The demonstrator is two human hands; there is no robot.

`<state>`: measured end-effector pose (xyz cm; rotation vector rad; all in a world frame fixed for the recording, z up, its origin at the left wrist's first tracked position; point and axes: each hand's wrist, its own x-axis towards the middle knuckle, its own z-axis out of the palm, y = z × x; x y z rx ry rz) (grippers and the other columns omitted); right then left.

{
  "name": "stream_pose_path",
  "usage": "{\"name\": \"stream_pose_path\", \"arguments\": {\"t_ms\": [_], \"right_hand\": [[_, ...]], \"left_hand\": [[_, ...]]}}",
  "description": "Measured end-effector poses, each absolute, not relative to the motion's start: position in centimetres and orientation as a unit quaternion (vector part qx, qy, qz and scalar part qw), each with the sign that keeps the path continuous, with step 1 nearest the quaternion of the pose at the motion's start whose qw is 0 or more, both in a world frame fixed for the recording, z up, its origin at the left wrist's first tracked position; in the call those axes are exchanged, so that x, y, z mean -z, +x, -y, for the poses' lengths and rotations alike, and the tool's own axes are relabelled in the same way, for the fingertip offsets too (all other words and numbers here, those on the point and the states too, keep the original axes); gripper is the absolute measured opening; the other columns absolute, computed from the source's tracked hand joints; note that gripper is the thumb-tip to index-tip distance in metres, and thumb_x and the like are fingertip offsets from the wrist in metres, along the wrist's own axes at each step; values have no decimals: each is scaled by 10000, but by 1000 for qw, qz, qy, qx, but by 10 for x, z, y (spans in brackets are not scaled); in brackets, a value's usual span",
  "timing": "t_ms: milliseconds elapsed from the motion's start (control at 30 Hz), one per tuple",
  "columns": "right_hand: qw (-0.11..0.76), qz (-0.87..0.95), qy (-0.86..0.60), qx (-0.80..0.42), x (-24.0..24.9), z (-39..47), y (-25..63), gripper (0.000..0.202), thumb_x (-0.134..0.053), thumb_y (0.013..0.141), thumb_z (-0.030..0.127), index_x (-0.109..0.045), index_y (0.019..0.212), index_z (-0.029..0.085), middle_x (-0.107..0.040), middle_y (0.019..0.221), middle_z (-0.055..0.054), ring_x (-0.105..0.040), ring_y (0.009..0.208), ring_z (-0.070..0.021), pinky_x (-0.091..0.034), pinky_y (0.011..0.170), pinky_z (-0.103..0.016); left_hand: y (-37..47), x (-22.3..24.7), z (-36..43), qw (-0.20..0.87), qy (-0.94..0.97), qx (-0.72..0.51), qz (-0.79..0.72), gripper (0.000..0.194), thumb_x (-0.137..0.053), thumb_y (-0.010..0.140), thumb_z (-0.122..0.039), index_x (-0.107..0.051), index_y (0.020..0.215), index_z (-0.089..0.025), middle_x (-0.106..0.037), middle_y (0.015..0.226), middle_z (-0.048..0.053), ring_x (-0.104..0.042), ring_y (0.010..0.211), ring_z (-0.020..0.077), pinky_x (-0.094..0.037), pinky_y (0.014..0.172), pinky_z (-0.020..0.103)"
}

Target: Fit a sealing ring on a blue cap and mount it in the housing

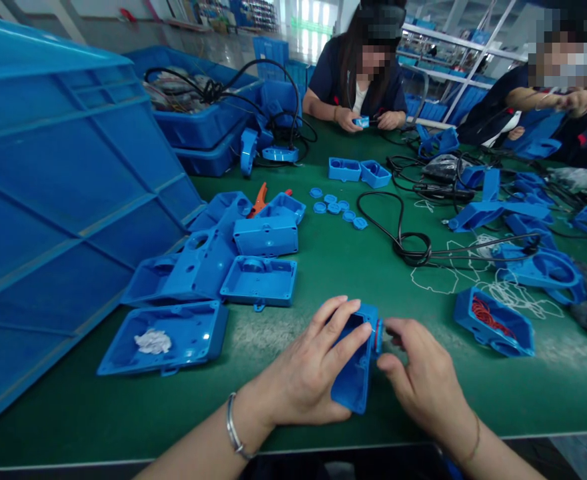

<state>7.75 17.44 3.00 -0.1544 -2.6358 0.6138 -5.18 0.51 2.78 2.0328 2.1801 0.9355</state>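
2 hands held 1 blue housing [354, 373] above the green worktop [333, 267].
Left hand [308, 373] gripped the housing body, fingers curled over its open rim; right hand [423, 380] pinched a round blue cap [378, 335] at its end.

- We see our left hand [307, 373] holding a housing [353, 373] of smooth blue plastic with a slight sheen.
- At nine o'clock, a tray [193, 340] of the same glossy plastic holds crumpled white paper [153, 341].
- The table [323, 267] wears matt green matting.
- At two o'clock, a cable [398, 233] looks like black rubber.
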Motion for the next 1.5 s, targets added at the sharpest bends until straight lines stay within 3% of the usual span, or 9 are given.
{"name": "stream_pose_path", "arguments": {"t_ms": [100,200,333,433,633,733,1000,1200,1500], "right_hand": [[243,951,3,-193,-31,-178,79,480,-443,911,404,-380,1277,100,-535,1136,-147,-502,1042,-231,-452,869,-374],[234,962,31,-139,-31,-178,79,404,-436,924,318,-417,1247,76,-540,1126,-152,-494,1031,-233,-429,889,-385],[201,972,-52,-113,-32,-172,72,352,-304,953,334,-560,949,92,-583,840,-120,-517,781,-227,-428,705,-384],[121,969,-83,-198,-34,-171,69,415,-229,970,325,-506,702,170,-525,640,-41,-484,608,-169,-388,596,-315],[191,976,-1,-101,-32,-181,75,480,-398,910,459,-446,1178,62,-564,1021,-155,-501,883,-246,-406,750,-380],[169,984,32,-53,-32,-187,76,416,-382,918,427,-474,1130,81,-572,947,-137,-486,795,-236,-390,711,-383],[-36,926,-100,-362,-39,-189,66,550,-74,982,371,-451,630,178,-505,563,-1,-446,523,-120,-332,535,-256],[160,980,4,-119,-34,-190,75,434,-329,935,425,-468,1162,81,-577,988,-139,-488,850,-237,-371,733,-364],[182,980,71,-40,-38,-194,64,408,-269,944,393,-520,1003,76,-569,901,-145,-462,776,-235,-346,687,-363]], "left_hand": [[-52,-28,-5,24,652,-305,-694,945,-683,593,-268,-177,1382,-150,-159,1460,198,-118,1355,366,-253,1082,552],[-50,-28,-6,21,657,-300,-691,937,-683,596,-270,-190,1382,-136,-161,1460,205,-120,1353,370,-270,1073,555],[-48,-26,-6,-21,670,-271,-691,845,-647,653,-226,-220,1375,-132,-184,1449,207,-121,1351,363,-270,1063,578],[-49,-24,-5,-43,667,-259,-697,827,-639,669,-211,-223,1379,-133,-192,1449,201,-117,1351,362,-258,1063,592],[-53,-28,-6,14,654,-286,-700,911,-665,600,-267,-224,1379,-101,-156,1466,195,-106,1362,349,-261,1095,520],[-52,-29,-7,23,658,-282,-698,907,-665,596,-273,-237,1376,-102,-162,1464,195,-109,1362,349,-283,1085,514],[-48,-27,-6,-55,685,-251,-681,787,-638,688,-229,-253,1367,-135,-259,1424,201,-163,1342,353,-293,1050,584],[-52,-28,-7,3,656,-285,-699,859,-643,627,-259,-238,1370,-108,-158,1461,197,-103,1363,348,-263,1092,521],[-50,-29,-6,14,656,-289,-697,869,-641,616,-243,-234,1375,-126,-164,1462,186,-97,1365,338,-255,1094,519]]}}
